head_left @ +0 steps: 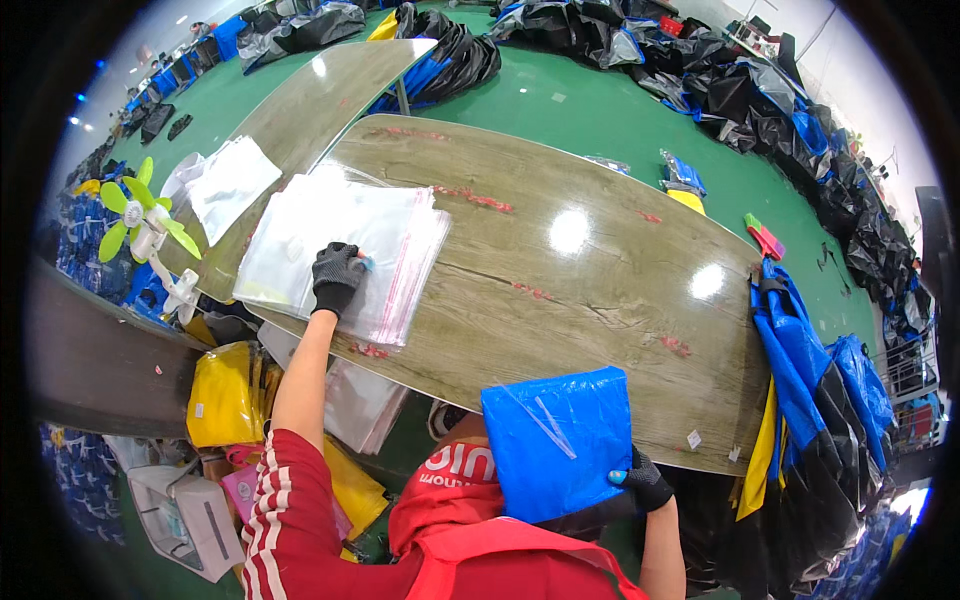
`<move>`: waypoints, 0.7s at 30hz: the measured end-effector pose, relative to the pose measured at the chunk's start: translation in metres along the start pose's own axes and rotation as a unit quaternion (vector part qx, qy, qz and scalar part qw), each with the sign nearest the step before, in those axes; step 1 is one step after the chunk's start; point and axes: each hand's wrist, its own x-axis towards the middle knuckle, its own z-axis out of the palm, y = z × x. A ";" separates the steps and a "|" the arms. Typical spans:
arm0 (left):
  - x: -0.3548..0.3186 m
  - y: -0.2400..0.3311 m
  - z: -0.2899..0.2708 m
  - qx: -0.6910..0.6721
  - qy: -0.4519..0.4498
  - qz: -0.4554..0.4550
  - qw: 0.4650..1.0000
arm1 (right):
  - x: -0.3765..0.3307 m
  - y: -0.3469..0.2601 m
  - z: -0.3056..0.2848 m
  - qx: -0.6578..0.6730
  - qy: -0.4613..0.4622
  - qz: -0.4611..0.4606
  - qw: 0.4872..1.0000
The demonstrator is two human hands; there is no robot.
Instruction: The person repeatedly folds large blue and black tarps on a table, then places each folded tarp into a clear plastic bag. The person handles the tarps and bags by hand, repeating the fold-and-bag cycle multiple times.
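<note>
My left hand (338,275), in a black glove with bare fingertips, rests on a stack of clear plastic bags (405,240) at the table's left. Its fingers are curled together at the top bag, seemingly pinching the film. My right hand (645,483), gloved the same way, grips the lower right edge of a folded blue tarp (555,440). That flat, shiny square is held in front of my body, over the table's near edge. The thumb lies on its face; the other fingers are partly hidden behind it.
The wood-patterned table (560,250) meets a second table (340,90) at the left. White sheets (232,185) and a green fan (145,215) are there. Blue and black tarps (800,340) hang at the right end. Yellow packs (225,395) lie below left.
</note>
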 end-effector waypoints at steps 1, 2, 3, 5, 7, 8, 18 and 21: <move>0.000 0.000 0.006 -0.034 -0.045 -0.015 0.998 | -0.001 0.003 -0.001 -0.014 0.027 0.007 1.000; -0.002 0.003 0.010 -0.032 -0.008 -0.025 0.999 | -0.001 0.007 -0.002 -0.021 0.033 -0.006 0.999; -0.002 0.005 0.012 -0.058 0.009 -0.069 0.996 | -0.001 0.010 -0.003 -0.025 0.040 -0.035 0.998; -0.002 0.009 0.014 -0.026 0.008 -0.057 0.998 | -0.002 0.010 -0.005 0.005 0.041 -0.034 0.999; -0.002 0.007 0.015 -0.009 -0.036 -0.053 0.998 | -0.012 -0.002 -0.005 0.018 0.068 -0.044 0.997; -0.002 0.005 0.015 -0.014 -0.036 -0.031 0.999 | -0.023 -0.012 -0.004 0.014 0.091 -0.048 0.995; 0.010 0.078 -0.002 -0.351 -0.059 -0.027 0.934 | -0.220 -0.106 0.056 -0.800 0.257 -0.072 0.538; -0.020 0.174 -0.005 -0.420 -0.187 0.113 0.881 | -0.217 -0.095 0.039 -0.550 0.643 -0.155 0.510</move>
